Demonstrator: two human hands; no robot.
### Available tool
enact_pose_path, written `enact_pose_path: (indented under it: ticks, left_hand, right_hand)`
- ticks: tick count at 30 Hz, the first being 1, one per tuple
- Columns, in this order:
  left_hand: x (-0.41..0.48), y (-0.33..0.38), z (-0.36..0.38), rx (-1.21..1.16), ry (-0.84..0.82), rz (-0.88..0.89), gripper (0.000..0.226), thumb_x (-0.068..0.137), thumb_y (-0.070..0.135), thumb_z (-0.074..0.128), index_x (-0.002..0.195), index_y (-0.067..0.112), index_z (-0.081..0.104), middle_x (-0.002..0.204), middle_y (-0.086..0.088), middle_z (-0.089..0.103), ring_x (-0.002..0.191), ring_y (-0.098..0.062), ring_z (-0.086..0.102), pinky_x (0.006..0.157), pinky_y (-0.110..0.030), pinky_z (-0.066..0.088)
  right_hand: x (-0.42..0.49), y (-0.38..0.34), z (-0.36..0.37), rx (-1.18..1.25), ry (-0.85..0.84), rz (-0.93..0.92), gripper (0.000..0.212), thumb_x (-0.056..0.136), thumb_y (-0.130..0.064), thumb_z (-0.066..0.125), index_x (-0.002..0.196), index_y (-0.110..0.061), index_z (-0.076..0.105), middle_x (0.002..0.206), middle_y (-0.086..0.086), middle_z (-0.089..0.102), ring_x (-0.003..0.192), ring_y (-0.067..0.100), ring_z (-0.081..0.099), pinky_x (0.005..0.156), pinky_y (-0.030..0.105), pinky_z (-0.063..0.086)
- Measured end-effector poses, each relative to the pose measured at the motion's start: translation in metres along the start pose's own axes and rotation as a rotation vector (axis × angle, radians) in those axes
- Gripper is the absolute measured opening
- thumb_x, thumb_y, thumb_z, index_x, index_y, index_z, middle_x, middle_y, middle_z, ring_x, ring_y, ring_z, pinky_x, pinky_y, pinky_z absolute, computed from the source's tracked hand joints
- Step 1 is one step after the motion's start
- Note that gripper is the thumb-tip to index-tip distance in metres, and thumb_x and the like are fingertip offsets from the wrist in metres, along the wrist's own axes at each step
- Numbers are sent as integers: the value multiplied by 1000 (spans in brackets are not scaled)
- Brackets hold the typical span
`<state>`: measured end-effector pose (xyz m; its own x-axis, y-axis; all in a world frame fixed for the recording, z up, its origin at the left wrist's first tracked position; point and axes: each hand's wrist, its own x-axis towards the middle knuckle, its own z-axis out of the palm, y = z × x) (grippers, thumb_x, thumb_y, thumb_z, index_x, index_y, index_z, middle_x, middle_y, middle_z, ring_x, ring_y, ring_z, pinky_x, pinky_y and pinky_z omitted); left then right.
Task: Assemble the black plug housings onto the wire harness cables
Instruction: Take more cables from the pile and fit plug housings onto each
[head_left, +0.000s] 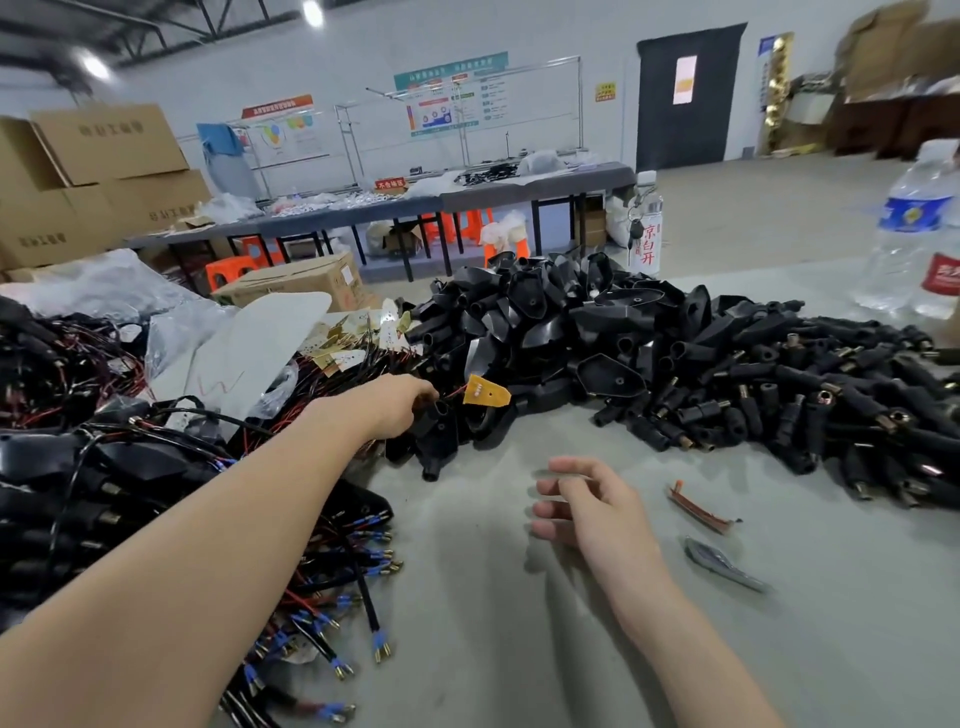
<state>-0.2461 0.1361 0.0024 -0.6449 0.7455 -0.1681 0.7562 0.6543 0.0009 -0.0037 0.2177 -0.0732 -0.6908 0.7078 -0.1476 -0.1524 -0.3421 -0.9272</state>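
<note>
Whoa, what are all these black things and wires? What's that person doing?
Someone is putting black plug housings onto wire harness cables at a grey table heaped with parts. The left hand reaches into the edge of the housing pile and seems to pinch a thin red wire with a little yellow board on its end. The right hand hangs open just above the table, holding nothing. Nothing is being joined yet.

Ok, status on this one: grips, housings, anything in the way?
Left grip pinching a housing at the pile edge. Right grip open, empty, over the table. Nothing blocking.
</note>
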Motion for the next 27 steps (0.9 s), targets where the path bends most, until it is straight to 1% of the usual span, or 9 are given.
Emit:
enact_pose_path:
  ticks: [4,9,11,14,17,19,23,25,27]
  left_hand:
    - [-4,-9,-3,159,-53,67,50,89,-7,40,128,23,52,127,-5,54,112,-27,53,93,-43,47]
    - [-13,-18,-8,119,2,125,15,96,8,53,95,24,54,100,0,64,93,-23,59,84,-39,50]
    - [-19,-12,-20,-99,176,149,13,98,15,56,95,27,60,95,7,64,87,-15,61,81,-33,50]
    - [-31,12,-61,-458,609,180,16,98,21,58,110,28,65,97,13,66,72,2,56,67,-19,44]
    - [-49,46,-115,-832,828,270,14,98,17,58,108,26,61,99,8,68,77,0,65,69,-24,56]
    - [-68,65,-144,-1008,953,361,12,97,13,59,104,22,60,96,3,69,80,-1,67,70,-22,57]
    - [-106,78,-141,-1309,1091,381,8,96,11,61,101,18,61,93,0,71,83,-11,68,75,-26,58]
    - [-118,72,-102,-1425,1097,264,5,96,14,62,99,18,62,91,1,71,80,-11,66,78,-28,58]
    - [-126,65,-45,-1580,1031,82,4,95,16,64,96,19,64,89,3,71,81,-10,66,78,-27,58]
  right_hand:
    - [0,-1,0,11,-7,5,24,99,4,40,106,-4,62,88,13,64,70,26,59,56,28,57]
    - [0,-1,1,15,-19,16,24,99,3,41,106,-5,62,88,12,64,71,25,60,56,28,57]
    - [0,0,2,19,-24,17,24,99,4,40,106,-3,61,86,12,63,70,25,59,56,27,57]
    - [-1,1,1,11,-37,6,23,99,4,40,107,-3,61,84,10,63,68,23,58,57,28,56]
    - [-1,1,1,3,-33,-5,23,98,3,41,108,-3,61,86,10,63,67,20,58,61,31,55]
    - [-3,1,2,29,-42,-8,21,99,3,42,109,-2,60,87,11,62,67,20,57,60,33,53]
    - [-6,-2,2,110,-87,0,22,99,-2,46,113,-8,62,95,14,67,70,23,60,59,33,52]
    - [-7,-3,0,121,-125,-13,28,98,-1,47,116,-17,63,101,10,73,72,22,67,61,33,56]
    - [-7,-4,1,165,-162,4,40,96,6,45,119,-22,62,103,5,76,79,25,72,63,34,60]
